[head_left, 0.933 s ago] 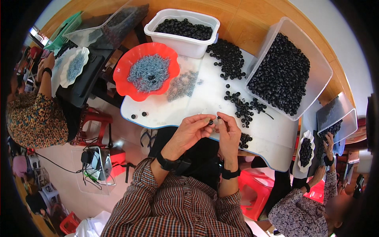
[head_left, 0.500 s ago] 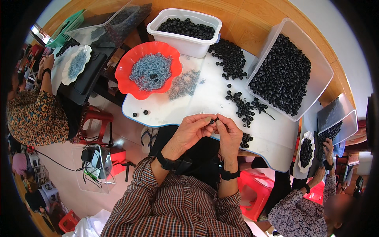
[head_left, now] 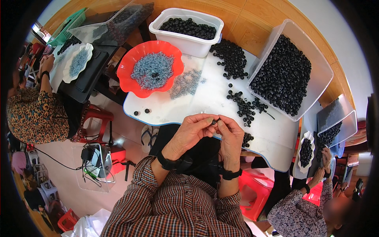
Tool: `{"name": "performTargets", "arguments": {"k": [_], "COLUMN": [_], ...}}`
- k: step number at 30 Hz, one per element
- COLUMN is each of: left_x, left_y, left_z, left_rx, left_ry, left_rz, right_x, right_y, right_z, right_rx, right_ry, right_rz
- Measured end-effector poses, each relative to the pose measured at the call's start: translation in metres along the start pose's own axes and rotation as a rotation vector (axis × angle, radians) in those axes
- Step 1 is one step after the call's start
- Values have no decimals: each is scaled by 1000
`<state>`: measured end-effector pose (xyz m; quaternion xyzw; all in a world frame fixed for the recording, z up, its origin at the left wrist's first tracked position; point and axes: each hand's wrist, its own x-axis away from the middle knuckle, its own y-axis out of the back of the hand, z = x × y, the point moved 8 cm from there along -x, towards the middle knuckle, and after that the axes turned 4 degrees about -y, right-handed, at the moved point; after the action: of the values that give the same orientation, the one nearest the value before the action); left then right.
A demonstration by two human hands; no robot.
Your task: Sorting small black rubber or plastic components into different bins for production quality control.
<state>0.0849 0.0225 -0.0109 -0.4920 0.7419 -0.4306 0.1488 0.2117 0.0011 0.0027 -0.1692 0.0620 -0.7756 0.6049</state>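
Over the table's near edge, my left hand (head_left: pixel 191 132) pinches a small black round part (head_left: pixel 213 122) between thumb and fingers. My right hand (head_left: pixel 231 136) meets it, thumb and fingertips closed on a small dark piece (head_left: pixel 219 119) that they partly hide; whether the two pieces are joined I cannot tell. Beyond my hands to the left, a red scalloped bowl (head_left: pixel 125 64) holds many small clear pieces. More clear pieces (head_left: pixel 185 84) lie beside it. Loose black round parts (head_left: pixel 241 106) are scattered to the right of my hands.
A white tub (head_left: pixel 185 46) of black parts stands at the back. A large clear bin (head_left: pixel 290 24) of them sits tilted at the right. Two black parts (head_left: pixel 141 112) lie near the table's left edge. Co-workers sit at left (head_left: pixel 35 114) and right (head_left: pixel 300 213).
My hands stay together with the small black part at their fingertips, with hardly any shift. At the right, the co-worker's hand has moved slightly down from the black parts.
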Motion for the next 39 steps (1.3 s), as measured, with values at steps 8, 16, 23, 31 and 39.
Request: {"name": "performTargets", "arguments": {"k": [8, 16, 23, 31, 39], "left_x": [1, 2, 1, 0, 2], "left_y": [-4, -10, -6, -7, -9], "left_z": [-7, -10, -7, -8, -10], "left_rx": [83, 88, 99, 69, 25], "left_ry": [-33, -43, -50, -91, -121], "left_rz": [0, -29, -62, -49, -69], "right_x": [4, 5, 6, 6, 8], "right_y": [-3, -6, -11, -12, -14], "right_z": [6, 12, 15, 16, 19], "right_rx": [-124, -56, -45, -8, 21], "right_ry": [40, 144, 184, 183, 190], "right_rz": [20, 24, 23, 11, 0]}}
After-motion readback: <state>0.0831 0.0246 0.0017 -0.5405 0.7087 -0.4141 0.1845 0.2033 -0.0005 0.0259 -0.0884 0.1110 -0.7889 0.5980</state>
